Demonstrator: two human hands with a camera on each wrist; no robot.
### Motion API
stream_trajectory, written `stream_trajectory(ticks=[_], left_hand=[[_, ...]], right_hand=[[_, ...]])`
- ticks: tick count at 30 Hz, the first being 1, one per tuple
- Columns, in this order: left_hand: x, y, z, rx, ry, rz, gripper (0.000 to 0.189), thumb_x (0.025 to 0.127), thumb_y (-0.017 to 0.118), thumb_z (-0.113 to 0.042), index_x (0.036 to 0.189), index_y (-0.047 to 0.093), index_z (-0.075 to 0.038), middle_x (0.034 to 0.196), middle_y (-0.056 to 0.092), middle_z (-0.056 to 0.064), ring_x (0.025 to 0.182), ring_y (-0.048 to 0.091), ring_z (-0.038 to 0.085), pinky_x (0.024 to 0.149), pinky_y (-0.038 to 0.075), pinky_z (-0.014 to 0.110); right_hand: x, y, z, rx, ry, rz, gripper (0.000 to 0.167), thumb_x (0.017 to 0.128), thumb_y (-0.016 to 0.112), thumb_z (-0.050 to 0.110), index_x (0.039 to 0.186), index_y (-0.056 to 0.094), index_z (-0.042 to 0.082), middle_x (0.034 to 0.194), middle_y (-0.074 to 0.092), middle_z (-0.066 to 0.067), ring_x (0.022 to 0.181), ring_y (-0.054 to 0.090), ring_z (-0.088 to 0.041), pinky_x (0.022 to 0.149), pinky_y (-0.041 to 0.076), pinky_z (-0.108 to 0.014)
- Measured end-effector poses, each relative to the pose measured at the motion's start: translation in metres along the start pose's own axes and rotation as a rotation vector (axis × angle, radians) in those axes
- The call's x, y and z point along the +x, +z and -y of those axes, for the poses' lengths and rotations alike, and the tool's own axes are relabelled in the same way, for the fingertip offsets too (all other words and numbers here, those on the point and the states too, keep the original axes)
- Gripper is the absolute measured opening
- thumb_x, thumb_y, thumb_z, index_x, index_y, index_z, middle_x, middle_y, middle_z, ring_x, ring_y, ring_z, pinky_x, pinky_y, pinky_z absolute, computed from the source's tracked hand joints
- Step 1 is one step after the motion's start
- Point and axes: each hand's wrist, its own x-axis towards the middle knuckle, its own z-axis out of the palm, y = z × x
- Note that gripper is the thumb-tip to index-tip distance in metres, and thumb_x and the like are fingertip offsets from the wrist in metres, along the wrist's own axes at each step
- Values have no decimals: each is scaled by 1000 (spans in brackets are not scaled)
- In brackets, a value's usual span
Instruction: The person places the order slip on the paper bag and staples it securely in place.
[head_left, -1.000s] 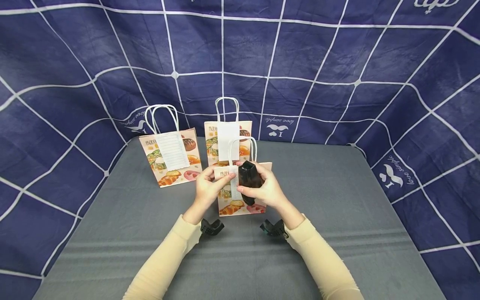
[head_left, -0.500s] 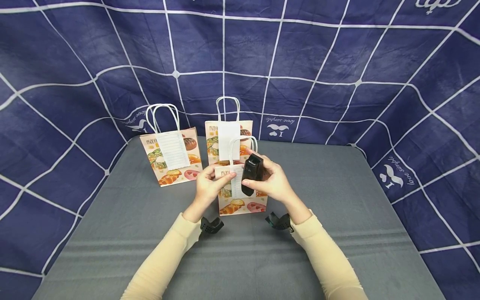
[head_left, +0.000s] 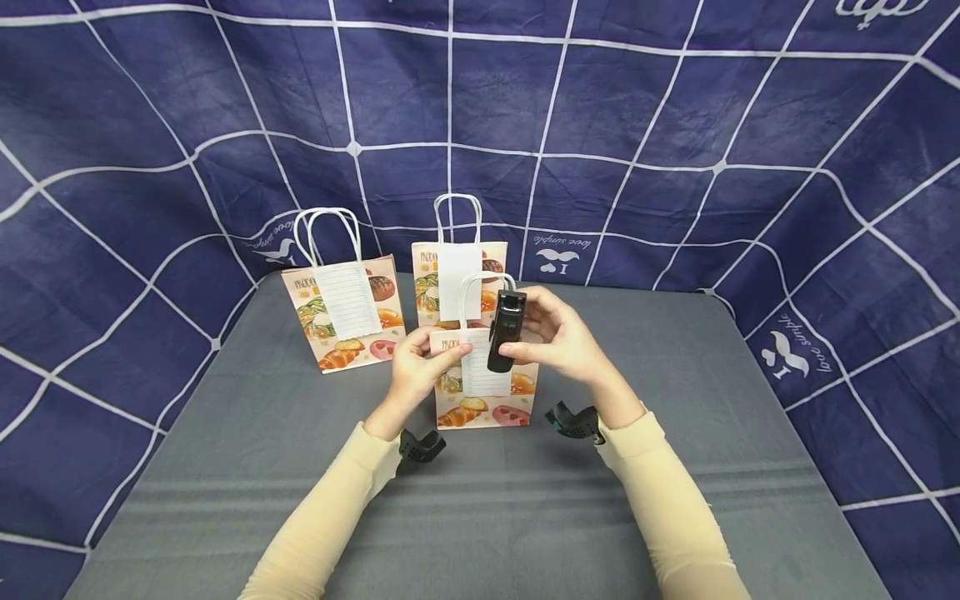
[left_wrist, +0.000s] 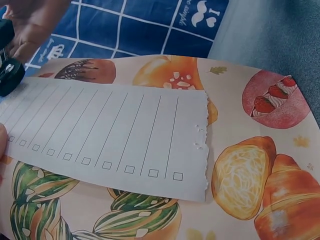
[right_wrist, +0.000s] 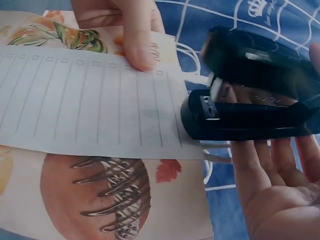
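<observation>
A paper bag with printed bread pictures [head_left: 483, 414] and white twisted handles stands at the middle of the table. My left hand [head_left: 414, 367] pinches its top left edge, the thumb pressing a lined paper slip [head_left: 477, 377] flat against the front. In the left wrist view the slip [left_wrist: 115, 132] has small checkboxes and a torn end. A black stapler [head_left: 507, 331] is gripped by my right hand [head_left: 558, 337] near the bag's top right. The right wrist view shows the stapler [right_wrist: 260, 117] with its jaws apart, its nose right at the slip's upper edge.
Behind stands a similar bag [head_left: 491, 254] with a white slip on its front, partly hidden by the nearer one. Another such bag [head_left: 345, 354] with a lined slip leans at the left. A blue gridded cloth [head_left: 622, 108] rises behind the grey table [head_left: 675, 400].
My right hand has moved the stapler up and slightly right, turning it more upright, so more of the slip shows. My left hand keeps its place on the bag.
</observation>
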Motion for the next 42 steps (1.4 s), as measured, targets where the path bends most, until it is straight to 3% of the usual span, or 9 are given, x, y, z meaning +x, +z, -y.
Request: stream_trajectory(ticks=[8, 16, 21, 27, 32, 37, 42], left_hand=[[1, -2, 1, 17, -1, 9, 18, 72, 76, 9, 82, 61, 13, 71, 69, 5, 60, 57, 3, 50, 44, 17], [2, -4, 3, 14, -3, 5, 18, 71, 76, 10, 81, 61, 13, 69, 69, -2, 60, 57, 3, 50, 44, 16], [3, -3, 2, 4, 6, 3, 18, 70, 75, 12, 81, 60, 14, 68, 68, -7, 59, 56, 2, 50, 43, 16], [3, -4, 2, -4, -11, 14, 19, 71, 75, 12, 84, 61, 15, 68, 64, -9, 58, 55, 2, 51, 45, 16], [3, -5, 2, 3, -26, 33, 19, 72, 75, 11, 84, 61, 13, 68, 65, -8, 59, 56, 3, 51, 46, 17], [4, -5, 1, 13, -26, 35, 19, 71, 76, 10, 84, 62, 13, 69, 66, -6, 60, 58, 4, 52, 46, 18], [4, -5, 1, 18, -28, 39, 19, 71, 76, 10, 85, 62, 13, 69, 65, -8, 60, 57, 4, 51, 45, 17]], right_hand=[[0, -9, -2, 123, 24, 11, 46, 78, 72, -5, 117, 57, 16, 107, 62, -5, 94, 63, -21, 86, 50, -34], [3, -11, -1, 148, 12, 5, 46, 79, 73, -1, 118, 59, 17, 106, 64, -6, 92, 64, -22, 82, 52, -35], [9, -8, 3, 103, 26, -16, 45, 78, 73, -3, 119, 58, 10, 107, 64, -8, 93, 64, -25, 81, 52, -37], [17, -3, 5, -109, 21, -12, 51, 75, 72, -10, 121, 52, -7, 111, 62, -15, 95, 64, -23, 85, 50, -39], [17, -1, 4, -165, 55, 2, 51, 75, 71, -11, 123, 52, -7, 114, 60, -20, 99, 63, -23, 90, 48, -39], [15, -1, 4, -164, 124, 17, 50, 77, 70, -9, 124, 51, -6, 115, 60, -20, 102, 62, -26, 88, 49, -40], [15, 0, 4, -193, 139, 26, 49, 80, 69, -7, 126, 50, -5, 115, 60, -19, 102, 61, -26, 86, 50, -42]])
